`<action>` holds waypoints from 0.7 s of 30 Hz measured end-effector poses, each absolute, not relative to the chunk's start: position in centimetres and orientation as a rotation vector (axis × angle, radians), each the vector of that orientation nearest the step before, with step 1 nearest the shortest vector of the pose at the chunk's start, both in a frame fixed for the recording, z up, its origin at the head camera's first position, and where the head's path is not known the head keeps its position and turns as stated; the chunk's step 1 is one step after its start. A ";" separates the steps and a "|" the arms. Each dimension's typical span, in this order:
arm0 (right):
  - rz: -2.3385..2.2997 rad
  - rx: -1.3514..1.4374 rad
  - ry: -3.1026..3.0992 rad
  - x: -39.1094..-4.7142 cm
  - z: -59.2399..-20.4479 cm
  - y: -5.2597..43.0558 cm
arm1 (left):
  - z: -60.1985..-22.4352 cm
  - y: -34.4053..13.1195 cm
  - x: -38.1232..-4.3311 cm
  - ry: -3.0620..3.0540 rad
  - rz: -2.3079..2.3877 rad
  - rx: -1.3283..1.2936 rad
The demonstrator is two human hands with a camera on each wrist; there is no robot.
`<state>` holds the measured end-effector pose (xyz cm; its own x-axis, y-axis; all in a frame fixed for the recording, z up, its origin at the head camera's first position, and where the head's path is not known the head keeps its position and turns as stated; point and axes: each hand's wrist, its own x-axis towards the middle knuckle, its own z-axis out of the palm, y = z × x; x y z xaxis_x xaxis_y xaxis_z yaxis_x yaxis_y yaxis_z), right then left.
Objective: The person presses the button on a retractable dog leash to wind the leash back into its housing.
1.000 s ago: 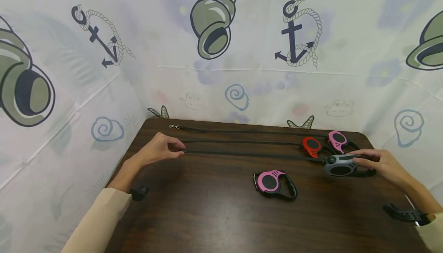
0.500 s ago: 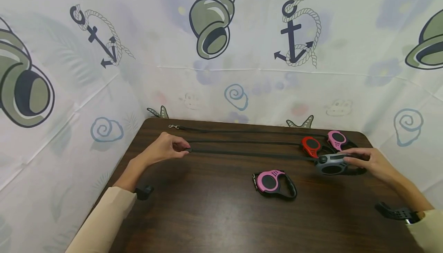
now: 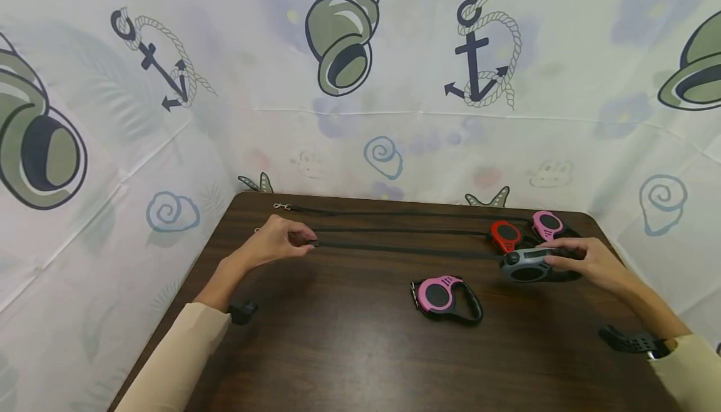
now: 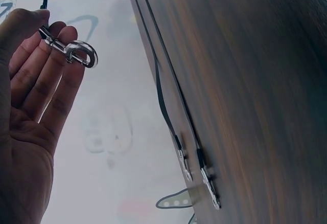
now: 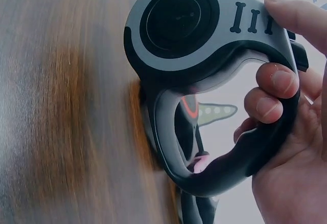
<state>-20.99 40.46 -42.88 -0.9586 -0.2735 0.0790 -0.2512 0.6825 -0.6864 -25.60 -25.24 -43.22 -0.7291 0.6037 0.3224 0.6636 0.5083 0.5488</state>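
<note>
My left hand point(image 3: 276, 240) pinches the clip end of a black leash strap point(image 3: 405, 250). In the left wrist view the silver snap hook point(image 4: 80, 53) juts out past thumb and fingertips. The strap runs straight across, held above the table, to a grey retractable leash point(image 3: 526, 268). Gripping that leash by its black loop handle point(image 5: 171, 147) is my right hand point(image 3: 591, 265), with fingers through the loop and the thumb along the grey casing. A pink retractable leash point(image 3: 437, 294) lies on the table between the hands, nearer me.
Behind the grey leash, a red retractable leash point(image 3: 506, 235) and another pink one point(image 3: 547, 224) lie at the back right. Their straps stretch left along the rear of the brown table point(image 3: 349, 349), ending in metal hooks point(image 4: 210, 185). A patterned cloth point(image 3: 417, 55) hangs behind.
My right hand has moved left with the grey leash, and my left hand has shifted slightly right. The strap span between them is shorter. The leashes lying on the table stay put.
</note>
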 end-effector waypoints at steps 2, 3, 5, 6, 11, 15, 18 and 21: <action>-1.189 -0.465 2.842 -21.1 -42.9 40.2 | -43.3 -25.0 -25.6 -2.643 -1.035 -1.123; -1.196 -0.474 2.842 -21.1 -43.0 40.1 | -43.3 -24.9 -25.7 -2.642 -1.043 -1.126; -1.203 -0.488 2.846 -21.2 -43.0 39.9 | -43.4 -24.7 -25.7 -2.639 -1.052 -1.127; -1.206 -0.495 2.847 -21.2 -43.0 39.8 | -43.4 -24.7 -25.8 -2.639 -1.057 -1.126; -1.199 -0.488 2.846 -21.3 -43.0 39.3 | -43.6 -24.4 -25.8 -2.644 -1.085 -1.113; -1.188 -0.474 2.842 -21.3 -42.9 38.7 | -43.7 -24.1 -25.8 -2.644 -1.103 -1.114; -1.193 -0.480 2.834 -21.3 -42.8 38.3 | -43.8 -23.9 -25.8 -2.640 -1.115 -1.113; -1.195 -0.492 2.838 -21.3 -42.9 37.8 | -43.9 -23.6 -25.8 -2.634 -1.127 -1.113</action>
<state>-21.30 37.84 -42.89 -0.9500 -0.2960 0.0992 -0.2778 0.6567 -0.7011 -25.83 -23.60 -43.87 -0.7359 0.5948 0.3235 0.6447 0.4696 0.6032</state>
